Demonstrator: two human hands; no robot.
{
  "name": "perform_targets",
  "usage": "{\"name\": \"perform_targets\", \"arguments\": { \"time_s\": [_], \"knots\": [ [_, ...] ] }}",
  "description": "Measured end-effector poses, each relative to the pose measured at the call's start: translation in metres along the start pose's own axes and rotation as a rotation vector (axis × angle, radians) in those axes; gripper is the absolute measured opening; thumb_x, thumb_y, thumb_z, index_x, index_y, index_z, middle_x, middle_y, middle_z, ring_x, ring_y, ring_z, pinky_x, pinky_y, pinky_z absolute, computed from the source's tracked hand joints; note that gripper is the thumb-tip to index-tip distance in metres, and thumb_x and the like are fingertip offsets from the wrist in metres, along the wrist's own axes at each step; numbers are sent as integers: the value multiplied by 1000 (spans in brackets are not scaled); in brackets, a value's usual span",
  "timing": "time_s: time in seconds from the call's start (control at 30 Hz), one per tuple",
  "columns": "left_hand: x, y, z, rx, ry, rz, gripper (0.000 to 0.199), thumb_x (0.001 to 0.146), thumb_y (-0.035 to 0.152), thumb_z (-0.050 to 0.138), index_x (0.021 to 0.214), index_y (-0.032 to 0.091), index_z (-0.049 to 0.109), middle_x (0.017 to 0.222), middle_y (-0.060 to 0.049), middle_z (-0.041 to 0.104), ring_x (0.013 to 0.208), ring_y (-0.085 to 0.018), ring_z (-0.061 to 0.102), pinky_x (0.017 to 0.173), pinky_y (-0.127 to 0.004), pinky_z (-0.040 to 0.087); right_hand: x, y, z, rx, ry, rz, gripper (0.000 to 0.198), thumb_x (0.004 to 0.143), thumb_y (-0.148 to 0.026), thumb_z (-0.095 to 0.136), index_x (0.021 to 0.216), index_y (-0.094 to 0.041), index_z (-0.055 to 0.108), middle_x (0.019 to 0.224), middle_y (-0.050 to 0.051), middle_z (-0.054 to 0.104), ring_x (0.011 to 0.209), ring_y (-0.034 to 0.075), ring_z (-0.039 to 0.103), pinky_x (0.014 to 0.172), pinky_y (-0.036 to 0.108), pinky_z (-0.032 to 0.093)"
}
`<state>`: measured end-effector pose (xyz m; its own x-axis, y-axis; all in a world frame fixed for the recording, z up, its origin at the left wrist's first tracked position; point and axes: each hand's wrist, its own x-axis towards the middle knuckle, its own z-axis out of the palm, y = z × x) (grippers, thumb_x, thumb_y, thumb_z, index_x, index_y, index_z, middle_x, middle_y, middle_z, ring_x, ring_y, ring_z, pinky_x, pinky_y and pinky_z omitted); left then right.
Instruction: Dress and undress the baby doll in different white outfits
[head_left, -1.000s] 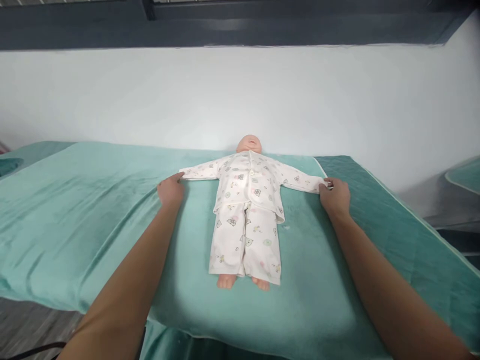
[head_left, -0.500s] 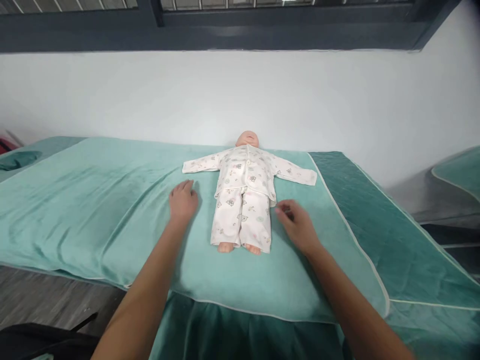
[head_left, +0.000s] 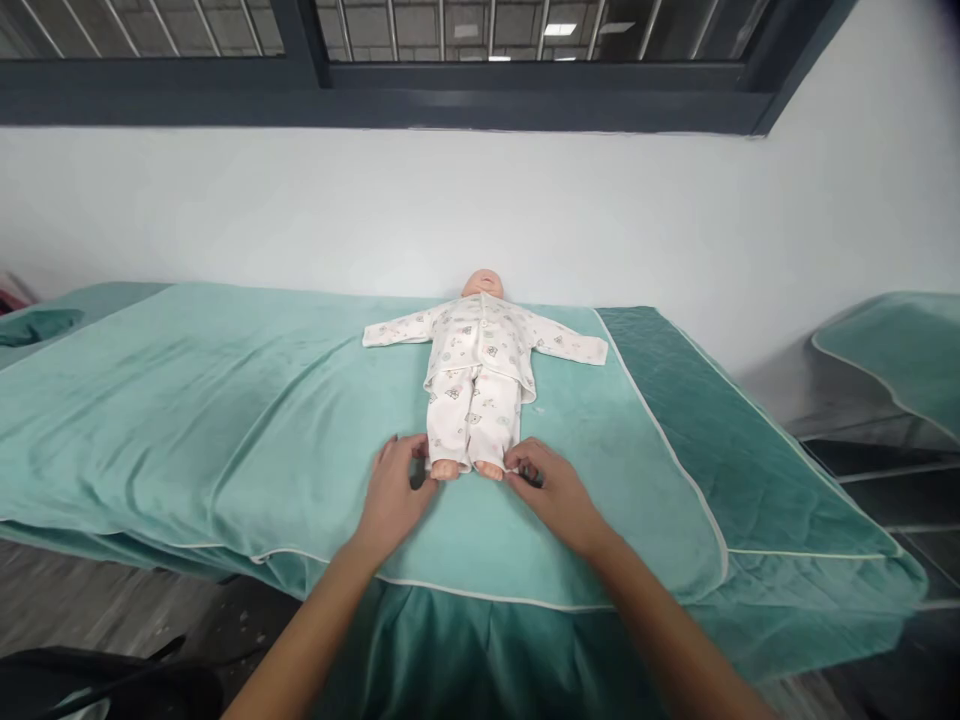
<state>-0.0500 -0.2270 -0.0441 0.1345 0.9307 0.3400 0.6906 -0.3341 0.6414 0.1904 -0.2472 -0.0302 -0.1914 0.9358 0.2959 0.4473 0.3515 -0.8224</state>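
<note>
A baby doll (head_left: pixel 482 283) lies on its back, head toward the wall and arms spread. It is dressed in a white printed jacket (head_left: pixel 484 335) and matching trousers (head_left: pixel 491 410); both feet show below the trouser legs. My left hand (head_left: pixel 397 485) is at the left trouser cuff, thumb and fingers closing on its outer edge. At the cuff on the other side, my right hand (head_left: pixel 551 490) pinches the hem between thumb and fingertips. The cloth inside each pinch is mostly hidden.
Under the doll spreads a light green blanket (head_left: pixel 292 400) with pale piping, over a bed with a darker green quilted cover (head_left: pixel 697 400). A white wall (head_left: pixel 300 210) and a dark-framed barred window (head_left: pixel 525 95) stand behind. Another green-covered surface (head_left: pixel 900 340) is at the right.
Both hands have moved from beside the doll's body to the trouser cuffs and closed there. The view has tilted up slightly, showing more window.
</note>
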Motion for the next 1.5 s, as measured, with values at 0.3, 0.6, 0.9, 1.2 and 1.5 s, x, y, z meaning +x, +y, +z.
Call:
{"name": "perform_targets", "arguments": {
  "time_s": [0.3, 0.6, 0.9, 1.2, 1.5],
  "knots": [
    [1, 13, 0, -151, 78, -116, 11, 88, 31, 52, 85, 21, 56, 81, 0, 63, 78, -17, 58, 77, -32, 45, -9, -36, -5, -44, 104, -15, 6, 90, -26, 59, 89, -23, 54, 84, 1, 57, 72, 15, 52, 64, 29, 43],
    [0, 25, -4, -372, 111, -113, 12, 88, 33, 56, 86, 21, 54, 82, 1, 60, 79, -15, 58, 76, -27, 45, 16, -41, 35, -603, 106, -230, 18, 83, -13, 60, 99, -21, 61, 133, 13, 54, 127, 34, 43, 95, 53, 43],
    [-7, 6, -18, -184, 199, -64, 3, 83, 20, 52, 82, 22, 54, 78, 2, 58, 74, -14, 57, 71, -26, 45, 17, -54, 36, -463, 129, -289, 12, 84, -10, 57, 82, -21, 62, 128, 9, 58, 127, 29, 44, 104, 50, 41],
    [-20, 6, -6, 37, 234, 124, 7, 88, 22, 53, 95, 23, 53, 100, -5, 60, 97, -20, 60, 84, -36, 50, -11, -22, 21, -329, 244, -156, 30, 91, -25, 60, 120, -26, 57, 124, 11, 57, 118, 27, 52, 97, 48, 48],
    [2, 48, 6, 235, -5, 364, 15, 90, 20, 54, 104, 23, 58, 130, -8, 58, 136, -31, 39, 104, -52, 40, -15, -7, 20, -148, 204, 36, 15, 89, -35, 62, 93, -23, 54, 90, 4, 59, 84, 20, 59, 74, 34, 51]
  ]
}}
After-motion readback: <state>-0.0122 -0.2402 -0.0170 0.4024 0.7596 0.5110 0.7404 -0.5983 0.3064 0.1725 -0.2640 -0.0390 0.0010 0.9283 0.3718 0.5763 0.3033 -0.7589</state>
